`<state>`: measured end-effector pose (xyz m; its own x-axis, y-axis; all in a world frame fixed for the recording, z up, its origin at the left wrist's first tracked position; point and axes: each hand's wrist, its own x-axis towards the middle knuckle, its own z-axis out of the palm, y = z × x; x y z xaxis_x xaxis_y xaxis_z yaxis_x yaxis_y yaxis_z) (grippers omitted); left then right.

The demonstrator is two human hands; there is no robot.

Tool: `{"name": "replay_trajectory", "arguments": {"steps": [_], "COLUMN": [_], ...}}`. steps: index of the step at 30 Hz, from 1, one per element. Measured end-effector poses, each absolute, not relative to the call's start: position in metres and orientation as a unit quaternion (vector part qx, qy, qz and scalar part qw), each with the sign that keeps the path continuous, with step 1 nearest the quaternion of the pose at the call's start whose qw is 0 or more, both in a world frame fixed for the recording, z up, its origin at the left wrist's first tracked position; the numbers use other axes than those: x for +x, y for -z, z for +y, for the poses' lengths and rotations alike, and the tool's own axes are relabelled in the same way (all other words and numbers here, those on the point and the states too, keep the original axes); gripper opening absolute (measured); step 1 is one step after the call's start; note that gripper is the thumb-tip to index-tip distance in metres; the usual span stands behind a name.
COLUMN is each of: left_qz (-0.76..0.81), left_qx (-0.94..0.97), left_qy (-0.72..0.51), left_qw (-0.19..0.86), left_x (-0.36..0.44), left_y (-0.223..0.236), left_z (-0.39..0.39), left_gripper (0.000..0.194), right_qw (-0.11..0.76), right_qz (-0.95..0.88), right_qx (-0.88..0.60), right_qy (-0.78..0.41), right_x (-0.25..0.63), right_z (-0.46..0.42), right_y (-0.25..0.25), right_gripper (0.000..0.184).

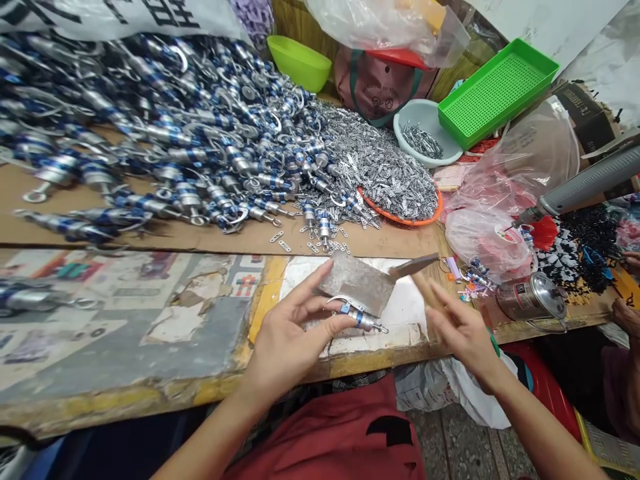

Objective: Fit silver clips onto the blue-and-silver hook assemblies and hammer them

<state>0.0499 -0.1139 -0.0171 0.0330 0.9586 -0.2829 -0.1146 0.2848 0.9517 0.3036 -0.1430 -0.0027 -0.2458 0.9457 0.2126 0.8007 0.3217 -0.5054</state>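
Observation:
My left hand (300, 320) pinches a small blue-and-silver metal keychain piece (360, 316), a cylinder with a curved hook and a ring end, at the near edge of a grey metal block (367, 277). My right hand (457, 327) is wrapped round the wooden handle of a hammer (414, 266). The hammer's dark head is above the block's right side, and I cannot tell whether it touches. A heap of similar keychain pieces (190, 147) covers the back left of the bench. Small perforated metal links (395, 180) fill an orange-rimmed basket and spill beside it.
Behind the basket stand a pale bowl (453, 155) of metal pins, a green tray (500, 93) and a lime bowl (300, 63). On the right are plastic bags (487, 233), a metal mug (530, 300) and a grey tool-like arm (590, 187). Another person's hand (627, 313) shows at the right edge.

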Motion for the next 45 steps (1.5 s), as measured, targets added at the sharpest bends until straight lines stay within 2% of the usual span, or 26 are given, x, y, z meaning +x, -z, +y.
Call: {"name": "replay_trajectory", "arguments": {"steps": [3,6,9,10,13,16,18,22,26,31,37,40,45], "left_qz": [0.541,0.531,0.529,0.531,0.55,0.575,0.56,0.504,0.472,0.458,0.499,0.506,0.449], "left_qx": [0.44,0.461,0.475,0.478,0.494,0.51,0.519,0.567,0.61,0.61,0.545,0.551,0.579], "left_qy": [-0.418,-0.402,-0.395,-0.394,-0.392,-0.413,-0.451,-0.514,-0.53,-0.522,-0.518,-0.517,-0.551], "left_qw": [0.583,0.587,0.582,0.579,0.548,0.488,0.462,0.401,0.353,0.382,0.431,0.415,0.4], "left_x": [0.044,0.04,0.039,0.04,0.042,0.044,0.045,0.044,0.044,0.048,0.049,0.049,0.05], "left_y": [0.017,0.016,0.015,0.015,0.015,0.015,0.015,0.02,0.022,0.02,0.025,0.023,0.016], "left_z": [-0.107,-0.1,-0.098,-0.099,-0.104,-0.11,-0.113,-0.113,-0.111,-0.111,-0.115,-0.114,-0.112], "left_gripper": [0.077,0.07,0.062,0.058,0.036,0.012,0.006,0.004,0.006,0.005,0.03,0.029,0.016], "right_qw": [0.204,0.14,0.183,0.197,0.079,0.02,-0.004,-0.013,0.013,0.085,0.354,0.386,0.388], "right_qz": [-0.735,-0.744,-0.777,-0.796,-0.858,-0.873,-0.871,-0.858,-0.84,-0.814,-0.756,-0.747,-0.749], "right_qx": [-0.632,-0.652,-0.6,-0.571,-0.507,-0.484,-0.487,-0.51,-0.535,-0.559,-0.442,-0.424,-0.406], "right_qy": [-0.137,-0.038,0.045,0.041,-0.036,-0.061,-0.061,-0.065,-0.093,-0.134,-0.329,-0.337,-0.351], "right_x": [0.331,0.333,0.3,0.284,0.23,0.19,0.175,0.171,0.186,0.207,0.21,0.206,0.206], "right_z": [-0.127,-0.106,-0.075,-0.061,-0.016,0.016,0.024,0.022,0.024,0.004,-0.078,-0.098,-0.098], "right_y": [0.017,0.016,0.004,0.001,-0.006,-0.007,-0.007,-0.008,-0.007,-0.016,-0.025,-0.017,-0.014], "right_gripper": [0.044,0.037,0.03,0.027,0.026,0.018,0.016,0.024,0.024,0.017,0.01,0.011,0.017]}}
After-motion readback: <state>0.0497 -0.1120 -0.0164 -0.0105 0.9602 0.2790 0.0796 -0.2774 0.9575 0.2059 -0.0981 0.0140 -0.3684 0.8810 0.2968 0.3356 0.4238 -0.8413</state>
